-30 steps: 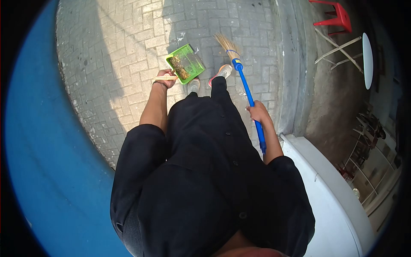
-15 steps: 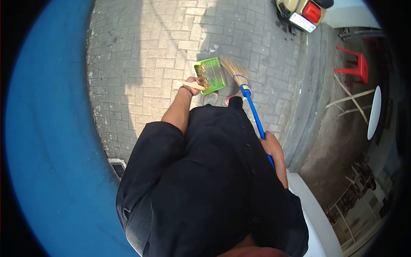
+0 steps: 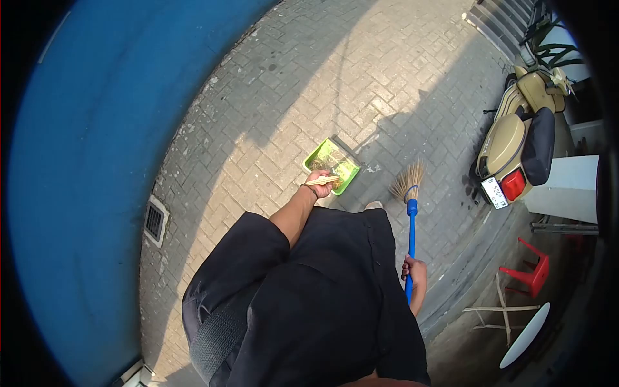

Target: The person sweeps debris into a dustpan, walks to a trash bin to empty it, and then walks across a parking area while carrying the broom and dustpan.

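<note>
My left hand [image 3: 319, 186] is closed around the pale handle of a green dustpan [image 3: 348, 175]. Dry brownish debris lies inside the pan, and part of the pan is hidden behind that hand. My right hand [image 3: 416, 272] grips the blue handle of a broom [image 3: 412, 226] whose straw bristles point away from me. The bristles are to the right of the dustpan, apart from it. Whether they touch the paving is hard to tell.
Grey paving [image 3: 258, 168] runs beside a blue wall [image 3: 90, 193], with a drain grate [image 3: 154, 221] at its foot. A beige scooter [image 3: 506, 145] stands at the right. Nearer are a red stool [image 3: 532, 276] and a white round-topped folding table [image 3: 525, 337].
My view has turned, bringing more of the scooter and some steps into sight. The broom's bristles have shifted right, away from the dustpan. Both hands keep their holds.
</note>
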Action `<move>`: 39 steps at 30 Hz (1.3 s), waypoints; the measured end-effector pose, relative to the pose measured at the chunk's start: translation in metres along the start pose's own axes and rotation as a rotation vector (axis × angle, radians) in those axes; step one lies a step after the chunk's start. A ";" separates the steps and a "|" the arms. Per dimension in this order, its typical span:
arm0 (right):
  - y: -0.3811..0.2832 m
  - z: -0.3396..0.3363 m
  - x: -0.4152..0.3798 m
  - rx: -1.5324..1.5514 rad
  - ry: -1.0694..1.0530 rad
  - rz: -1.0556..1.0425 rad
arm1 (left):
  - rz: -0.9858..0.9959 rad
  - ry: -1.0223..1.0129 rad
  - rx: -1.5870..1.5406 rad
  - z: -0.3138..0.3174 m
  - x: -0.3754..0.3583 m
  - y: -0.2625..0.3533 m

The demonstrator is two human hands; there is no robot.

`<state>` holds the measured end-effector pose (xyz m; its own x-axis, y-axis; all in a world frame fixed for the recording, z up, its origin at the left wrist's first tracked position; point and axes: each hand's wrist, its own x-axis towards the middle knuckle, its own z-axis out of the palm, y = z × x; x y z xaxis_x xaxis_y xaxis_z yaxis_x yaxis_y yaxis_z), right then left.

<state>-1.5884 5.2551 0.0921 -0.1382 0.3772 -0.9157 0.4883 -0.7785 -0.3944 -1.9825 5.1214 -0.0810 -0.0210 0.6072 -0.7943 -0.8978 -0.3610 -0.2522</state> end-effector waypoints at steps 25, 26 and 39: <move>-0.502 0.059 0.227 -0.429 -0.325 -0.236 | 0.548 -0.118 -0.433 0.306 0.181 0.113; -0.516 0.065 0.245 -0.289 -0.363 -0.192 | 0.508 -0.103 -0.431 0.325 0.206 0.130; -0.813 0.095 0.353 0.290 -0.191 0.007 | 0.370 -0.073 -0.190 0.691 0.351 0.188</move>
<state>-2.1165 5.9736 0.0822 -0.3080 0.2922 -0.9054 0.2287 -0.9011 -0.3685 -2.4623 5.7556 -0.0251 -0.3640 0.4584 -0.8108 -0.7270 -0.6840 -0.0603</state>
